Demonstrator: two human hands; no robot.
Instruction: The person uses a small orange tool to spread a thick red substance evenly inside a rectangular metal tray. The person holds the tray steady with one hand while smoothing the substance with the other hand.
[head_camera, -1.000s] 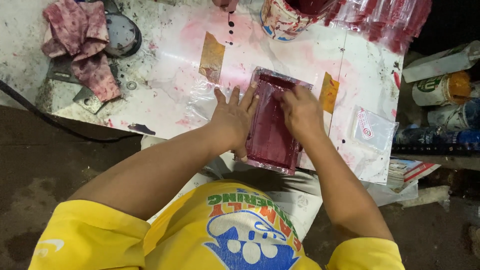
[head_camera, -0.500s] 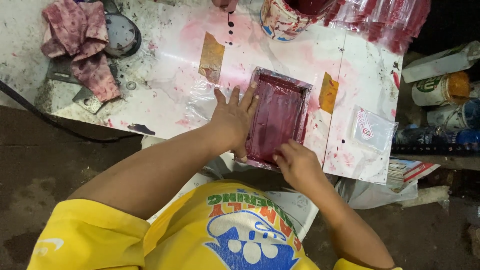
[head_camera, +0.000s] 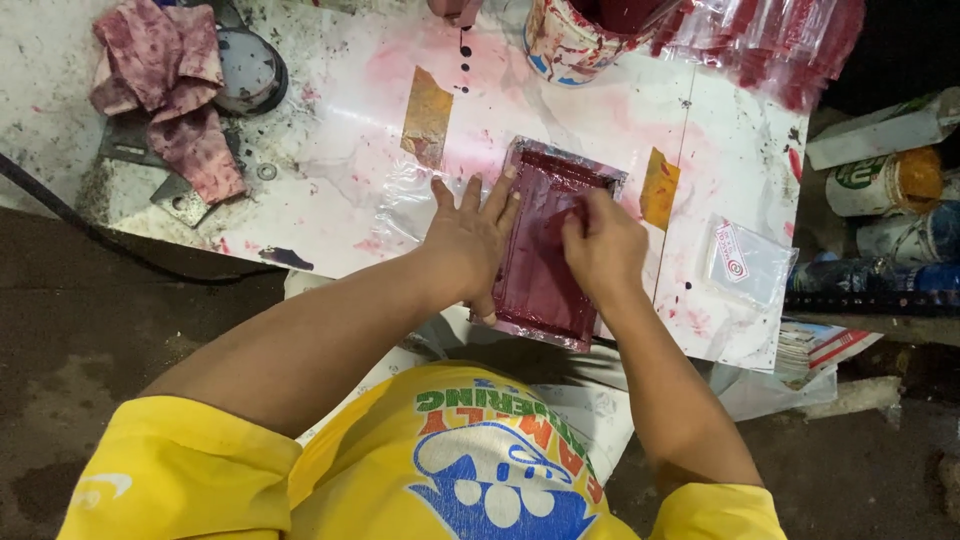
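A small red printing frame (head_camera: 545, 250) lies flat on the white table (head_camera: 330, 200), close to the near edge. The left hand (head_camera: 468, 238) lies flat with its fingers spread out, pressing on the left side of the frame. The right hand (head_camera: 603, 243) sits on top of the frame, over its middle. Its fingers are curled in tight, but I cannot tell what they hold.

Just left of the frame, a clear plastic bag (head_camera: 395, 205) lies under the left hand. A brown tape piece (head_camera: 428, 117) is stuck above and left of the frame. A yellow tape piece (head_camera: 660, 187) is stuck just right of the frame. Further right of the frame lies a small clear bag (head_camera: 748, 262). Far left of the frame is a stained red rag (head_camera: 165, 85). Above the frame stands a paint can (head_camera: 575, 35).
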